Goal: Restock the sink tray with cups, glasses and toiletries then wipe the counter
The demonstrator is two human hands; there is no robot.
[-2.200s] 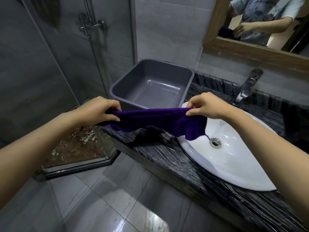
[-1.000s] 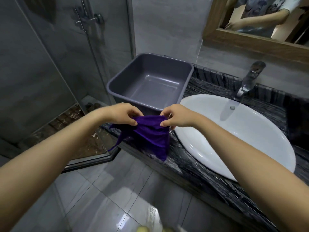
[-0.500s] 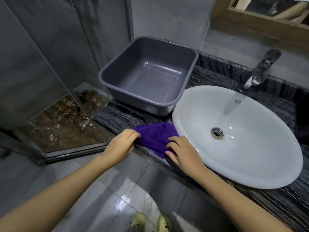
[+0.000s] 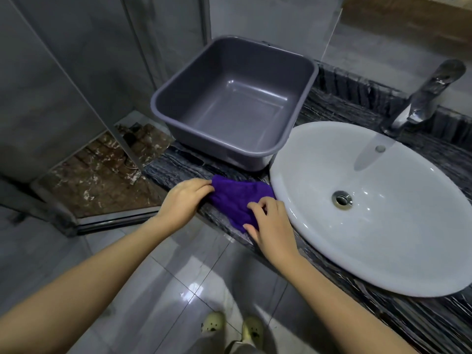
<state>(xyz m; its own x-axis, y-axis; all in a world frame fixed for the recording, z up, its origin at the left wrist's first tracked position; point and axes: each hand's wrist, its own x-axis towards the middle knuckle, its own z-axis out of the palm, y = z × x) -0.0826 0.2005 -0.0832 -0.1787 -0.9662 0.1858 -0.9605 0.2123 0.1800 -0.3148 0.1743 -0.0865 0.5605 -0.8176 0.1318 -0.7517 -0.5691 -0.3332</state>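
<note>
A folded purple cloth (image 4: 237,198) lies on the dark marble counter (image 4: 176,167), between the grey plastic tub (image 4: 293,118) and the counter's front edge. My left hand (image 4: 182,200) pinches the cloth's left edge. My right hand (image 4: 272,223) grips its near right corner, fingers curled on the fabric. The tub stands empty behind the cloth. No cups, glasses or toiletries are in view.
A white oval basin (image 4: 398,251) sits right of the cloth, with a chrome tap (image 4: 424,95) behind it. A glass shower screen (image 4: 76,80) stands left of the counter. Grey floor tiles (image 4: 163,284) and my shoes (image 4: 229,328) are below.
The cloth, held stretched in the air before, was folded and brought down onto the counter. Both hands now rest on it there, and my view has tilted downward.
</note>
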